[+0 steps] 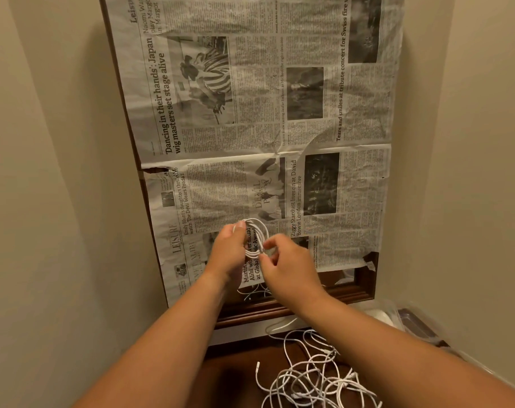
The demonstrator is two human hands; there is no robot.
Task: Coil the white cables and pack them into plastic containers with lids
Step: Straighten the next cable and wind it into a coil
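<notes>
Roughly at mid-frame, both hands met on one coiled white cable [258,231], held up just above the newspaper [279,113] that covered most of the wooden table [360,287]. The left hand [228,251] gripped the coil from its left side, thumb up at the top of the loops and fingers curled round the bundle, so the loops stood out to the right of the palm. The right hand [288,266] came in from the other side, its thumb and forefinger pinched on the strands at the lower part of the coil, the other fingers loosely bent. Beneath the two wrists a few loose white strands [254,293] lay on the near edge of the paper. Closer to the person, on a lower dark wooden surface [235,375], a tangled heap of white cables [312,378] sprawled, well apart from the coil in hand. At the lower right, beside the wall, sat clear plastic containers [415,322], partly hidden by the right forearm; I could not tell whether their lids were on. Cream walls [44,172] closed in on both sides.
</notes>
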